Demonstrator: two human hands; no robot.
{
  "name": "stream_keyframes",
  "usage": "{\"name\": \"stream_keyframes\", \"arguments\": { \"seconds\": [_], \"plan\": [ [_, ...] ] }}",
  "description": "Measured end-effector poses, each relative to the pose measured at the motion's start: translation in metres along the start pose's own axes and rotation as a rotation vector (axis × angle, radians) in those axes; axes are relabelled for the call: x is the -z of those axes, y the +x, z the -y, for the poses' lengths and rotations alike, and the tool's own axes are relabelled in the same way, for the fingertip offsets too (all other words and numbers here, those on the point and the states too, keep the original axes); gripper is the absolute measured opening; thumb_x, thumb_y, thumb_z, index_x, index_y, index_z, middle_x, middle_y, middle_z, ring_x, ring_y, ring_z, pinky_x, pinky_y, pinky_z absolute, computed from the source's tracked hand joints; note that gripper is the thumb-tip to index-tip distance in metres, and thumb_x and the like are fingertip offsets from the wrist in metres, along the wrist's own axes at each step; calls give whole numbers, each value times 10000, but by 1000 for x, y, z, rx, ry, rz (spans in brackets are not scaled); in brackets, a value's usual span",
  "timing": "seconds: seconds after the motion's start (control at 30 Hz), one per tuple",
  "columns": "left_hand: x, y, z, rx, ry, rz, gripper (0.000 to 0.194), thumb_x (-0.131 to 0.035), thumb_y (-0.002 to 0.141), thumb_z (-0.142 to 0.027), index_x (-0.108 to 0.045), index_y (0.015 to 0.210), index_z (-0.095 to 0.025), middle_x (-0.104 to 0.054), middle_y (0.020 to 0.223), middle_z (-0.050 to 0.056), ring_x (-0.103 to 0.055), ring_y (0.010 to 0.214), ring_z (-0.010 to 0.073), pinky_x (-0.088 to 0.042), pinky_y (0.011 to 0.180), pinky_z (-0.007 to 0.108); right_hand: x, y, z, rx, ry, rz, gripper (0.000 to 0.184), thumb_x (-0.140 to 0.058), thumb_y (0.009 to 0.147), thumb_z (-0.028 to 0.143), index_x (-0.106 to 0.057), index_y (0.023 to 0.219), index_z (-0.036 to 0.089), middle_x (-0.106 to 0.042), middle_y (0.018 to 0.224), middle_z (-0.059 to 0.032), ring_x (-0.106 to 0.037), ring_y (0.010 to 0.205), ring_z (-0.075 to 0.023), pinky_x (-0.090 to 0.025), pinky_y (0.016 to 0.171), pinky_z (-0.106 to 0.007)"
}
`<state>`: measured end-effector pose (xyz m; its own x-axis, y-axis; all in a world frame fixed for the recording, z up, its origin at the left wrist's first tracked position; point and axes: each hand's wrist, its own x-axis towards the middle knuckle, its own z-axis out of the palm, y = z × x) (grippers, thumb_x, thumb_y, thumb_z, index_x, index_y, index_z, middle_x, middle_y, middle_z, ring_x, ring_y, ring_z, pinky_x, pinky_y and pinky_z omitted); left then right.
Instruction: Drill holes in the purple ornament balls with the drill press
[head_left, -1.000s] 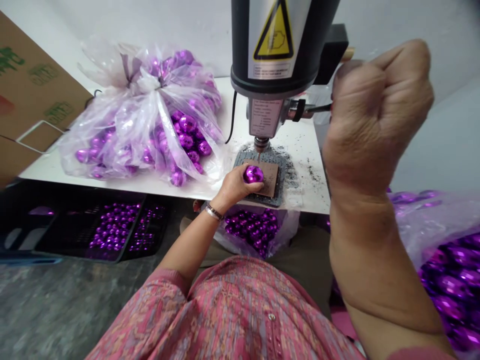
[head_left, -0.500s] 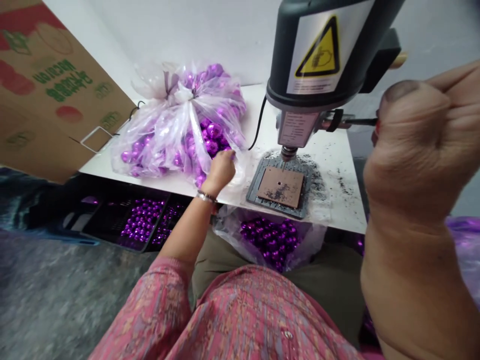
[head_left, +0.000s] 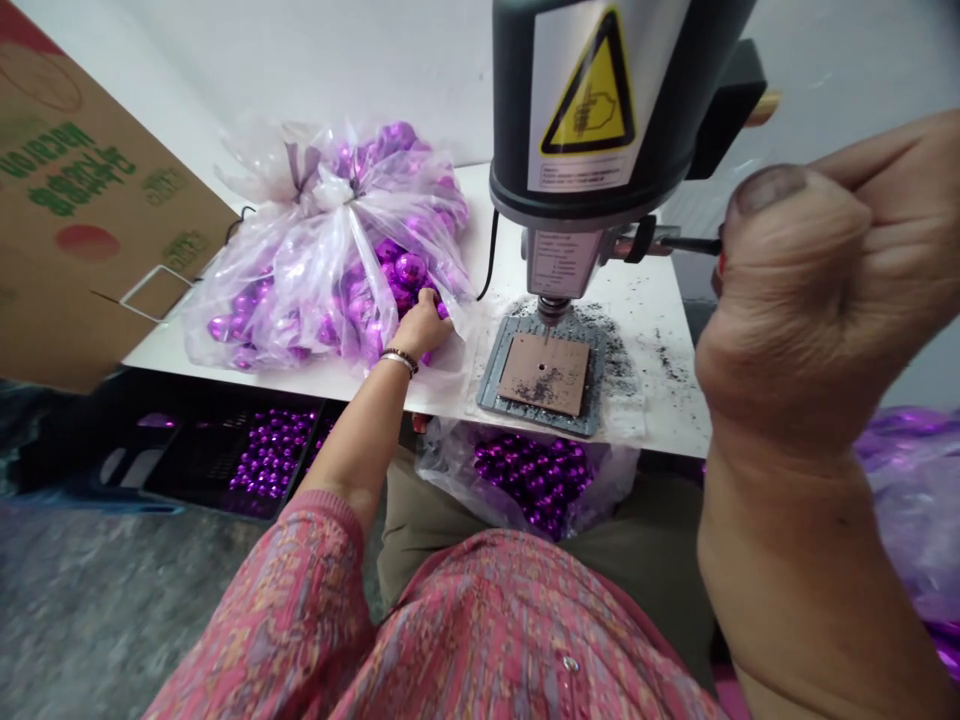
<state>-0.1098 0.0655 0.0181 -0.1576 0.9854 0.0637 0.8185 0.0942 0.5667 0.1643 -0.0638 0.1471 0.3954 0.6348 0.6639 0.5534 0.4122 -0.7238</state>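
Note:
My left hand [head_left: 421, 328] is at the torn opening of a clear plastic bag [head_left: 300, 250] full of shiny purple balls [head_left: 411, 268]. Its fingers are closed, with a bit of purple showing at the fingertips, so a ball seems to be in them, mostly hidden. My right hand [head_left: 795, 310] is a raised fist around the lever [head_left: 694, 245] of a black bench drill press [head_left: 600, 110]. Below the drill bit, a brown square plate [head_left: 551, 372] with a small hole lies on the grey base [head_left: 495, 385], dusted with dark shavings.
An open bag of purple balls [head_left: 532, 480] hangs below the table edge at my lap. Black crates [head_left: 274, 450] with more balls stand under the table at left. A cardboard box [head_left: 67, 260] is at far left, another purple-filled bag [head_left: 915, 500] at far right.
The view has shifted slightly, so the table things appear further left. My left hand has stayed at the bag opening, its wrist turned a little; my right hand still grips the lever.

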Motion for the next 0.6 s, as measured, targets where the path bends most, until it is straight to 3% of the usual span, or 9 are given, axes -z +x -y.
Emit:
{"name": "stream_keyframes", "arguments": {
  "seconds": [0.07, 0.13, 0.23, 0.3, 0.4, 0.5, 0.6],
  "plan": [
    [15, -19, -1, 8, -77, -24, 602, -765, 764, -241, -583, 1327, -134, -733, 1104, 180, -714, 1011, 324, -538, 940, 458, 0, -1, 0, -11, 0, 8, 367, -444, 886, 452, -485, 775, 104, -400, 739, 62, -397, 750, 83, -320, 753, -185],
    [29, -40, -2, 9, -350, 47, 576, -752, 807, -343, -585, 1332, -176, -730, 1090, 117, -707, 885, 221, -564, 813, 349, 0, -1, 0, -15, 20, 14, 344, -445, 892, 424, -487, 775, 104, -391, 736, 61, -385, 749, 86, -329, 753, -156],
    [37, -69, -6, 22, -802, 351, 555, -771, 808, -475, -612, 1256, -188, -724, 989, 73, -671, 722, 135, -512, 630, 247, -1, 0, 1, -14, 58, 13, 308, -420, 916, 381, -483, 786, 109, -381, 755, 55, -379, 752, 81, -349, 779, -131],
    [28, -80, -10, 20, -906, 512, 609, -832, 749, -504, -615, 1222, -187, -720, 984, 70, -675, 715, 128, -479, 596, 226, -2, 1, 2, -27, 86, 28, 281, -402, 912, 367, -442, 767, 130, -373, 769, 41, -390, 751, 71, -351, 791, -149],
    [-1, -86, -19, -10, -797, 544, 667, -880, 690, -478, -613, 1225, -183, -719, 1024, 63, -676, 760, 138, -472, 623, 231, -2, 2, 2, -22, 125, 55, 238, -411, 922, 333, -362, 762, 165, -367, 763, 28, -379, 719, 50, -345, 777, -161],
    [-27, -86, -31, -111, -582, 407, 763, -916, 623, -430, -615, 1276, -174, -720, 1122, 65, -670, 934, 184, -523, 802, 285, -1, 3, 2, -7, 155, 84, 257, -448, 931, 354, -348, 783, 170, -364, 745, 30, -348, 694, 37, -336, 749, -156],
    [-38, -83, -40, -201, -428, 343, 794, -898, 653, -417, -611, 1354, -179, -712, 1238, 79, -648, 1105, 236, -510, 986, 350, -1, 4, 1, -10, 180, 116, 251, -430, 929, 373, -357, 798, 171, -359, 751, 32, -345, 686, 41, -347, 747, -132]
  ]
}}
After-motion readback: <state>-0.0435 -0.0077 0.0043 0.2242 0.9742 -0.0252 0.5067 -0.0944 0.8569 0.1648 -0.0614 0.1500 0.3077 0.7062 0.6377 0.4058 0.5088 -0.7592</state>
